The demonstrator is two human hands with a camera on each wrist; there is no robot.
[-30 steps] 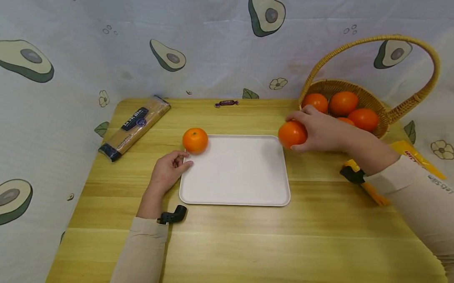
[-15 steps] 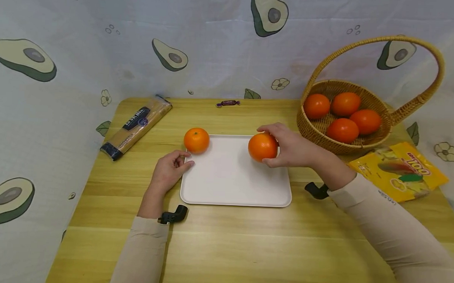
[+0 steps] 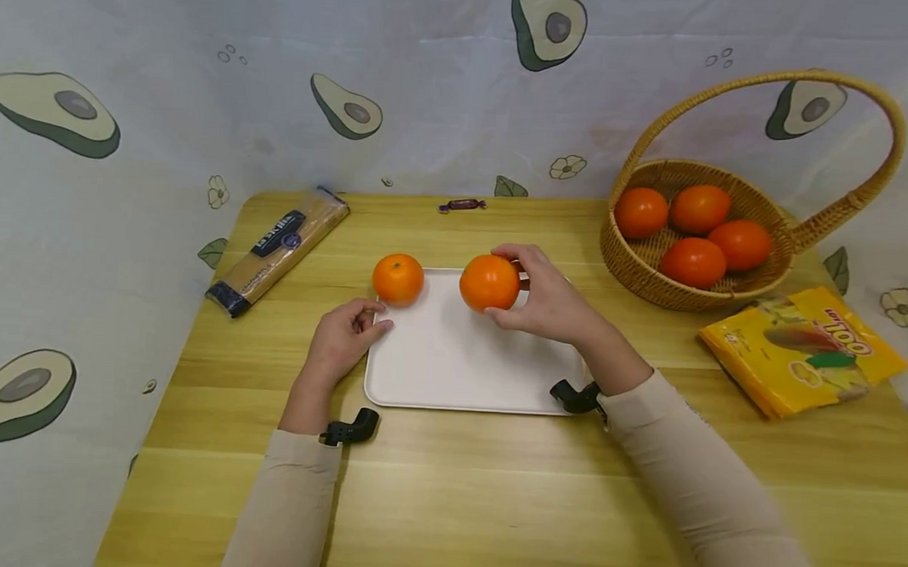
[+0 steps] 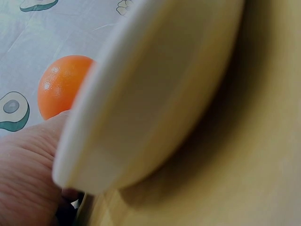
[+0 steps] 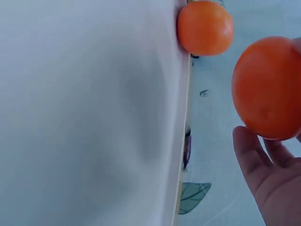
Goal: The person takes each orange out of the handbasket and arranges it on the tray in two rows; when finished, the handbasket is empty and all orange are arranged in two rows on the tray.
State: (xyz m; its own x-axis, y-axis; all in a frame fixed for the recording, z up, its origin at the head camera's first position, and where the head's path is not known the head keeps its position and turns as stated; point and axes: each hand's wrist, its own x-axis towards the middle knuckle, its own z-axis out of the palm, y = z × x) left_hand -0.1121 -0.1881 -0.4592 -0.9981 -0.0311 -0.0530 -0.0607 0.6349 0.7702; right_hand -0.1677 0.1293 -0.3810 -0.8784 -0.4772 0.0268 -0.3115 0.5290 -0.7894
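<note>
My right hand (image 3: pixel 551 308) holds an orange (image 3: pixel 490 282) above the white tray (image 3: pixel 451 375), thumb and fingers round its right side. In the right wrist view the held orange (image 5: pixel 268 89) appears apart from the tray. Another orange (image 3: pixel 398 279) sits at the tray's far left corner. My left hand (image 3: pixel 339 338) grips the left edge of the tray near that orange, its thumb over the rim. The left wrist view shows this hand (image 4: pixel 28 165) against the tray rim (image 4: pixel 108 103), with most fingers hidden.
A wicker basket (image 3: pixel 634 273) with a tall handle holds several orange fruits at the back right. In front of it lies a yellow snack bag (image 3: pixel 804 350). A pasta packet (image 3: pixel 278 251) lies at the back left, and a purple wrapped candy (image 3: pixel 462 205) at the back edge.
From beside the basket, my right hand has carried the orange leftward over the tray. My left hand stays at the tray's left edge. The view has shifted slightly.
</note>
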